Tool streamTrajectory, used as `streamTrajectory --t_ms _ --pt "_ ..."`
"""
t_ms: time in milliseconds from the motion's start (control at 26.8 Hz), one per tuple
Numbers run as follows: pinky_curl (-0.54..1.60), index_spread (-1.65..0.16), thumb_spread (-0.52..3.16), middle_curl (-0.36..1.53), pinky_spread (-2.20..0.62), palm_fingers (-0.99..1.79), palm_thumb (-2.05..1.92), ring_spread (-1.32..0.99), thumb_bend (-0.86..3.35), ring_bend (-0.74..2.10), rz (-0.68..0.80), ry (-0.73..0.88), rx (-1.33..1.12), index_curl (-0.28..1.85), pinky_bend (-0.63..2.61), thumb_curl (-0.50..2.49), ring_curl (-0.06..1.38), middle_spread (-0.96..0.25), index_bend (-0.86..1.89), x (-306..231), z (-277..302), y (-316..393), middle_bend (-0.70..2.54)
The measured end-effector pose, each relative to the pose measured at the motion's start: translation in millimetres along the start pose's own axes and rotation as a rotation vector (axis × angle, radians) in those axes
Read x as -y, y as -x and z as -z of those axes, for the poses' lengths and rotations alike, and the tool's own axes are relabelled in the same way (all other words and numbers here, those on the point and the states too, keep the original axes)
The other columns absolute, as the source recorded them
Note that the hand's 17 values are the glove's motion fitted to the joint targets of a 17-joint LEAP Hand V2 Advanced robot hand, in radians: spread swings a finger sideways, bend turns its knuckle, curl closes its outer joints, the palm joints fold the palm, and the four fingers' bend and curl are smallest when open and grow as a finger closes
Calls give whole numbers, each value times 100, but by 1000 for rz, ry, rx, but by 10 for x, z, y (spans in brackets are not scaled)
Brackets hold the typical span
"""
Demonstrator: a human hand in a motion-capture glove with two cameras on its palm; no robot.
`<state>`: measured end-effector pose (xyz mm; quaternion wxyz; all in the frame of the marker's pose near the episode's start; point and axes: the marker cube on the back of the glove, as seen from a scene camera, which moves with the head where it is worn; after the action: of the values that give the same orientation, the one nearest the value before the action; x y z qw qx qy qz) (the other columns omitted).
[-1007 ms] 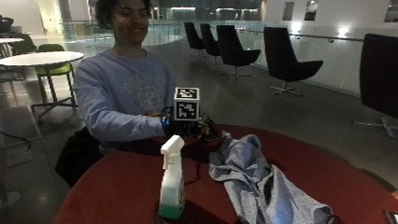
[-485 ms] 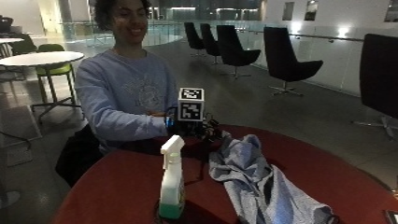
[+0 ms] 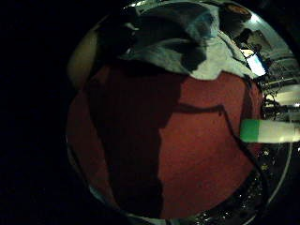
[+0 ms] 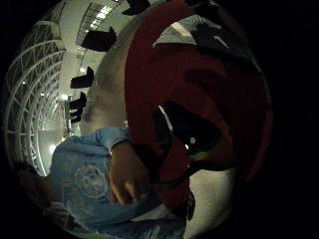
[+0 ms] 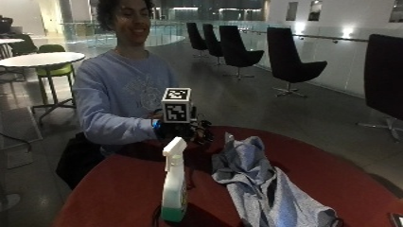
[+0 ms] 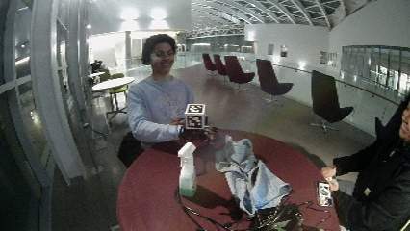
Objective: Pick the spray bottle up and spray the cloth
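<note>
Since the earlier frames the gloved right hand (image 5: 182, 130) stayed raised above the bench's (image 5: 119, 184) far edge; bottle and cloth lay unmoved.

Outside view: the spray bottle (image 5: 174, 182) stood upright on the red bench, near the front, apart from the hand. The grey cloth (image 5: 261, 187) lay crumpled just beside it. Whether the grip was wide or narrow could not be told. Wide outside view: bottle (image 6: 187, 170) and cloth (image 6: 249, 175) sat side by side. Little-finger palm view: bench surface (image 3: 197, 154), cloth (image 3: 187, 51) and bottle (image 3: 269, 131) appeared. Thumb palm view: the bare hand (image 4: 127, 172) rested at the bench's edge.
</note>
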<state>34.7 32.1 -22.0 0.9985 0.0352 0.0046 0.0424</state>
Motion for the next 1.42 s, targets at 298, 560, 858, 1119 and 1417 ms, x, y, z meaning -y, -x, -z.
streamTrajectory --t_ms 298,560,858,1119,1417 --pt "30 -42 117 32 23 46 55 4 1 29 -95 -101 26 26 24 27 25 -1 14 -844 167 -373 26" --pt "30 -41 117 34 23 49 56 4 -1 30 -199 -210 45 26 23 28 26 -2 14 -1421 289 -712 26" --pt "31 -40 116 35 23 52 55 3 -2 32 -246 -282 103 26 22 28 28 -2 13 -1579 313 -878 26" --pt "32 -40 116 35 23 57 54 3 -2 36 -274 -421 436 25 22 29 29 -2 12 -1447 378 -1026 25" --pt "34 -38 114 36 23 63 55 3 -2 40 -347 -613 794 24 23 29 31 -2 11 -1413 412 -1210 24"
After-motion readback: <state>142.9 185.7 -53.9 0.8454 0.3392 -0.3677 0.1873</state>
